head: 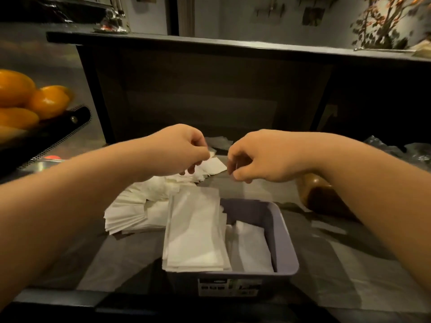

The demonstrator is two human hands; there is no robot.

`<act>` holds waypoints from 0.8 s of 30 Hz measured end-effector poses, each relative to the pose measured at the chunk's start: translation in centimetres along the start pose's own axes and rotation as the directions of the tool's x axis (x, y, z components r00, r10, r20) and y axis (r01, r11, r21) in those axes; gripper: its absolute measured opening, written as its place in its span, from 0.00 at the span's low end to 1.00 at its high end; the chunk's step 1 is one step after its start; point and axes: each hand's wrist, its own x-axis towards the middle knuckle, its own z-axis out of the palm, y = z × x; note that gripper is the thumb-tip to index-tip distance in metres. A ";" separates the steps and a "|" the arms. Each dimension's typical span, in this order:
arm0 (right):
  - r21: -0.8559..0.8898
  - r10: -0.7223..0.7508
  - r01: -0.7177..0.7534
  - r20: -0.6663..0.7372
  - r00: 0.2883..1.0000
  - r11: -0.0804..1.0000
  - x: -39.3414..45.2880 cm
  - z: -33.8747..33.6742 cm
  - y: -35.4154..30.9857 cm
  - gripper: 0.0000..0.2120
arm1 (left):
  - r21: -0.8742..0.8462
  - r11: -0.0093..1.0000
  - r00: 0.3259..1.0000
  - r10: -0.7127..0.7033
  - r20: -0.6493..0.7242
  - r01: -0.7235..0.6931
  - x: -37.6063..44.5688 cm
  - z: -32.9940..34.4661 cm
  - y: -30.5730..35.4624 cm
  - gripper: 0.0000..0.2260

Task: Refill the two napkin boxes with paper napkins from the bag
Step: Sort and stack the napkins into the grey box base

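- We see one napkin box [283, 231] near us on the bench [363, 271], partly filled: a tall stack left, a low one right.
- Our left hand [179, 150] pinches a napkin [215, 165]; our right hand [258, 157] is curled, seemingly holding nothing.
- A loose napkin pile [135, 206] remains; we cannot see a second box.

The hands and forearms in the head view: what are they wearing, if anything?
Nothing visible. The left hand and right hand are bare, with no gloves, and I can make out no rings. Both forearms are bare to the picture's edge: no sleeves, watch or bracelet in view. Blur hides finer detail.
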 end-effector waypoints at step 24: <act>-0.072 0.202 -0.215 -0.154 0.967 0.974 18.6 8.7 7.6 0.42 | 0.744 0.664 0.997 -0.038 -0.065 0.074 10.2 7.0 -10.3 0.35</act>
